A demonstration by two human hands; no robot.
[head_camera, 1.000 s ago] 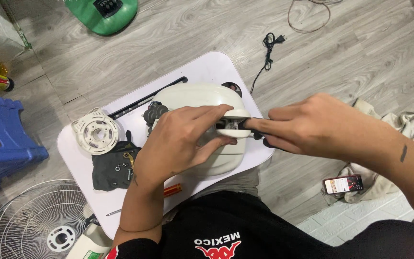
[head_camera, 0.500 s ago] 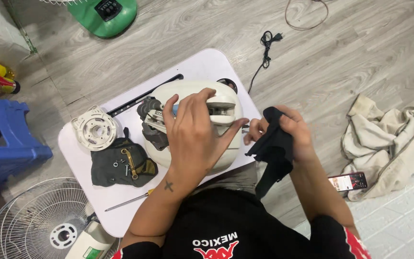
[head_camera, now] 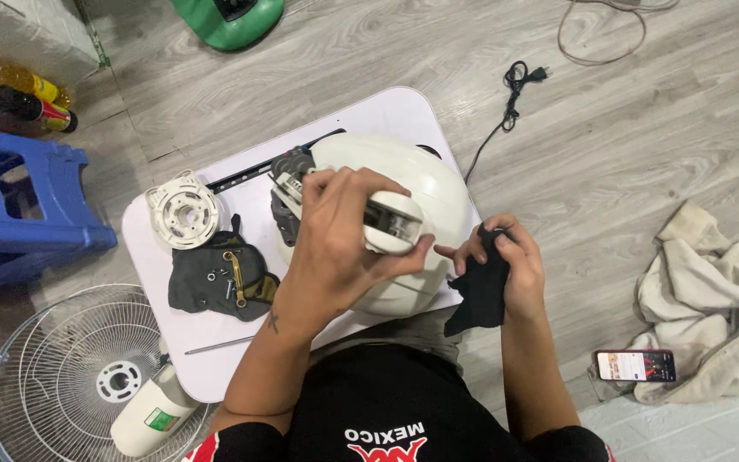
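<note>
Left hand (head_camera: 335,248) atop white fan housing (head_camera: 404,222); right hand (head_camera: 506,261) — black cloth (head_camera: 479,295)

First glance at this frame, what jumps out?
The big white fan housing at the centre of the small white table, with the left hand clamped over its top. Just right of it, the right hand bunches a black cloth. At lower left, a wire fan guard lies on the floor.

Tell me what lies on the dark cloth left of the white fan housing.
On the dark cloth lie a few small screws and a brass-coloured strip. Whatever is beneath the cloth is hidden.
</note>
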